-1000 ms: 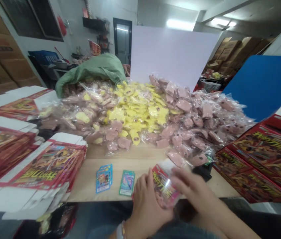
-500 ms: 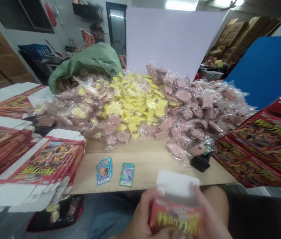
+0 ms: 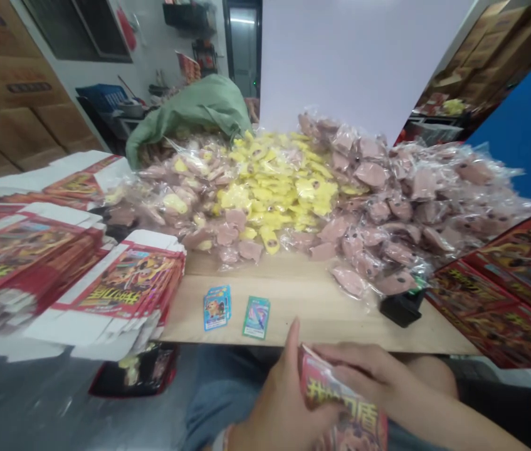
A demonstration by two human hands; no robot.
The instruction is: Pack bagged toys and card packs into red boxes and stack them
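A red printed carton [image 3: 340, 401] with yellow lettering is between my hands, low in front of the table edge. My left hand [image 3: 279, 394] grips its left side, thumb across the printed face and index finger pointing up. Over its top edge lies my right hand [image 3: 368, 369], fingers bent against the upper end, where the white flap no longer shows. On the table ahead are a small stack of blue-edged cards [image 3: 217, 307] and a stack of green-edged cards [image 3: 256, 317].
Flattened red cartons [image 3: 124, 282] are piled at left. Bagged yellow pieces [image 3: 279, 181] and bagged pink pieces [image 3: 387, 194] heap across the back, near a green sack [image 3: 194, 106]. A black holder [image 3: 401, 307] stands by filled red boxes [image 3: 519, 275] at right.
The carton's white top flap, upright before, is now folded down out of sight. My right hand has moved over the carton's top, and the view has turned slightly left.
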